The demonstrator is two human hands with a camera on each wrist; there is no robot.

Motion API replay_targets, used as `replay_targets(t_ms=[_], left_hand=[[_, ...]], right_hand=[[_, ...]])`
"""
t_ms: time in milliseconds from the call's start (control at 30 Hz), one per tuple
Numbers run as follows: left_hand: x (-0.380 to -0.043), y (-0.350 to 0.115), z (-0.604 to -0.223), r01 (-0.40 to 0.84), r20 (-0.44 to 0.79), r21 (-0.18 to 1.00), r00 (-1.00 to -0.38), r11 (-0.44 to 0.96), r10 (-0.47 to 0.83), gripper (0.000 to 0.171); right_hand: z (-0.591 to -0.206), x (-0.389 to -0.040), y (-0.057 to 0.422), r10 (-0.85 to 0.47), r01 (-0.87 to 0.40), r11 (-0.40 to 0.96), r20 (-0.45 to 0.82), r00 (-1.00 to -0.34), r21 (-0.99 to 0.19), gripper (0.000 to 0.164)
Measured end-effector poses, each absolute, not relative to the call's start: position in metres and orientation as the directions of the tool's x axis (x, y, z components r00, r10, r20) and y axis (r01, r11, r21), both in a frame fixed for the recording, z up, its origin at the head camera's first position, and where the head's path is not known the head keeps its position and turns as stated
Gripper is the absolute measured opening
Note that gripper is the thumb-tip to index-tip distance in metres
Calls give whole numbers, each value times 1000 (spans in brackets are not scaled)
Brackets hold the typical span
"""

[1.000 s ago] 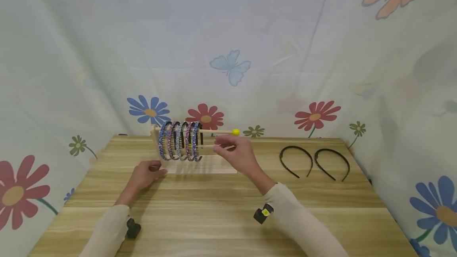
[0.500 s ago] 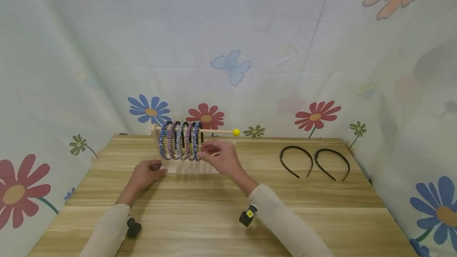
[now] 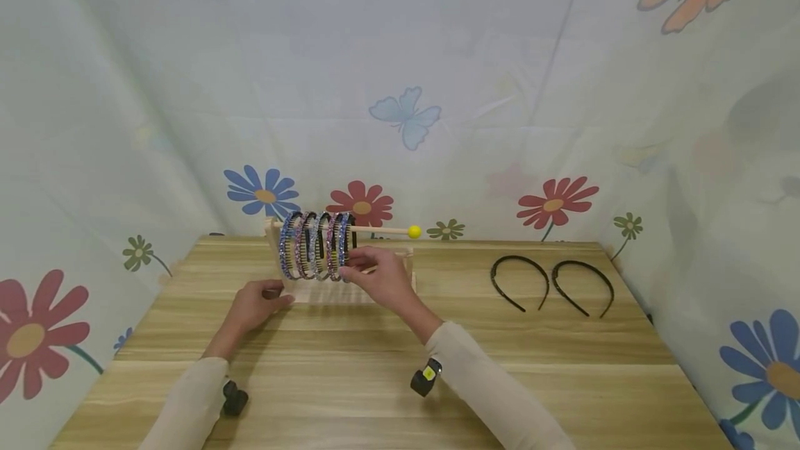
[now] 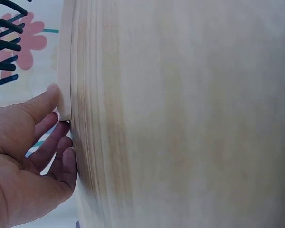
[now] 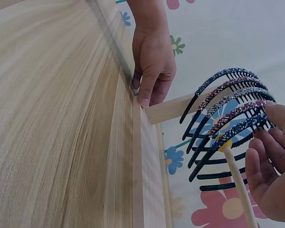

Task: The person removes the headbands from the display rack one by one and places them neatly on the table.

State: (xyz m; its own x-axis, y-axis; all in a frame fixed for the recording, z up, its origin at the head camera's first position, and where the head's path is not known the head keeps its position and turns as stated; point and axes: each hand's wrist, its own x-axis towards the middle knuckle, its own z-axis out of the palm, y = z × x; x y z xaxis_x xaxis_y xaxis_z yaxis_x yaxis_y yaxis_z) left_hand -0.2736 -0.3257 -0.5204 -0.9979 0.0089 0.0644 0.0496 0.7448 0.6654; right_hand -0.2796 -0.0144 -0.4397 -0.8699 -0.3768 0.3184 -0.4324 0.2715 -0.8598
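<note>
A wooden stand (image 3: 337, 292) with horizontal rods sits towards the back of the table. Several toothed, glitter-covered headbands (image 5: 232, 108) in blue, pink and silver hang on it in a row. My left hand (image 3: 250, 307) grips the left end of the stand's base, thumb on top; the left wrist view shows the fingers curled at the base's corner (image 4: 64, 107). At the right end of the row, my right hand (image 3: 379, 280) pinches the outermost blue headband (image 5: 237, 133) between thumb and fingers. My palm hides part of the stand's right side in the head view.
Two black headbands lie apart on the table, the nearer one (image 3: 515, 257) and another one (image 3: 575, 262), right of the stand. A yellow ball (image 3: 414, 232) caps the upper rod, which sticks out right of the row. A flower-printed curtain (image 3: 475, 158) stands behind the table.
My right hand has moved left along the lower rod to the outermost blue headband, uncovering the stand's right end. My left hand has stayed at the base.
</note>
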Motion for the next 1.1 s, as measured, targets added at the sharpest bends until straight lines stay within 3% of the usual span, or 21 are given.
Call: replay_targets(t_ms=[1100], left_hand=[[-270, -322, -516, 42, 54, 672, -999, 739, 7, 47]], right_hand=[[-427, -282, 7, -356, -475, 298, 365, -860, -828, 19]])
